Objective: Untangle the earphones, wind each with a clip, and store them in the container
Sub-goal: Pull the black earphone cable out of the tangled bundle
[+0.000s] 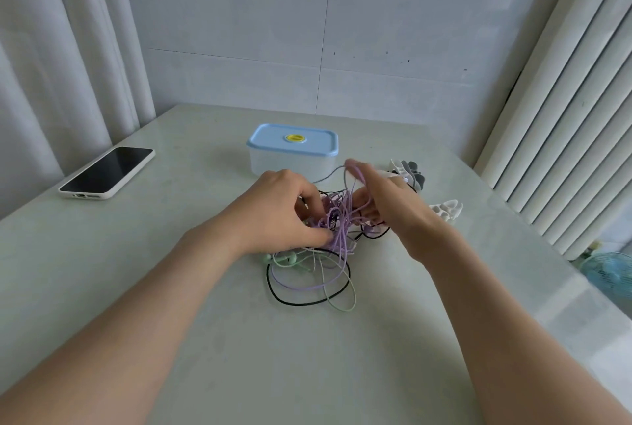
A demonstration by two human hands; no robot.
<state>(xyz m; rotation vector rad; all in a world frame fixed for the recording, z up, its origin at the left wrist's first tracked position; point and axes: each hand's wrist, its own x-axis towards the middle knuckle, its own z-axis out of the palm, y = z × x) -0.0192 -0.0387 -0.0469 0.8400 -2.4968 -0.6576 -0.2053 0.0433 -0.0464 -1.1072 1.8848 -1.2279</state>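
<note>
Head view shows barely a start — left hand (284,216) pinches the tangle (318,255), right hand (388,206) curls round the purple cord (343,219) — clips (446,209) unused, container (292,151) lidded.

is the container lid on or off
On. The blue lid sits flat over the clear container, covering its rim on every side in view. Whether it is pressed tight cannot be told.

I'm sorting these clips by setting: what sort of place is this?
Likely a room in a home: a pale table set against a tiled wall, a white curtain at the left, a phone lying on the table, and a fan down beside it.
</note>
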